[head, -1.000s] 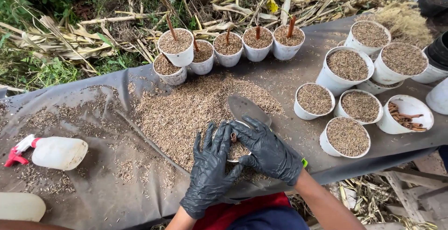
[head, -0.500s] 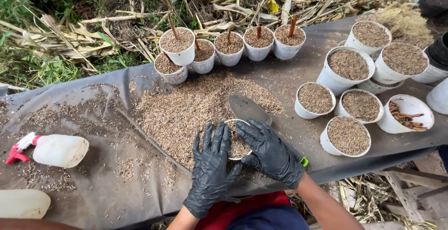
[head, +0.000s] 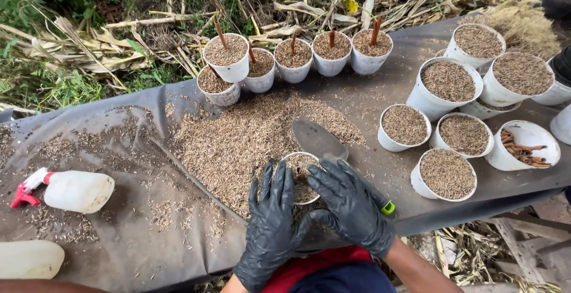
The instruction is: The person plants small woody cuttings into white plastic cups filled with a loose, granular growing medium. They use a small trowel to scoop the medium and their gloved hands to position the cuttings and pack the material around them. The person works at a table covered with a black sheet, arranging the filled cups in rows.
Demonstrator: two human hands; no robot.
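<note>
Head cam: both gloved hands, left hand [head: 270,224] and right hand [head: 351,204], are cupping the small white pot [head: 300,177] of husks from the near side, fingers spread wide, pot sitting just ahead between them.

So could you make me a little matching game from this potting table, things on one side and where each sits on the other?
Things:
1. white spray bottle with red trigger
2. grey metal trowel blade
3. white cup of brown stick pieces
4. white husk-filled cup with a stick

Places:
A. far right
B. between the gloved hands
C. far left
D. on the husk pile

Pairs: 1-C, 2-D, 3-A, 4-B
</note>
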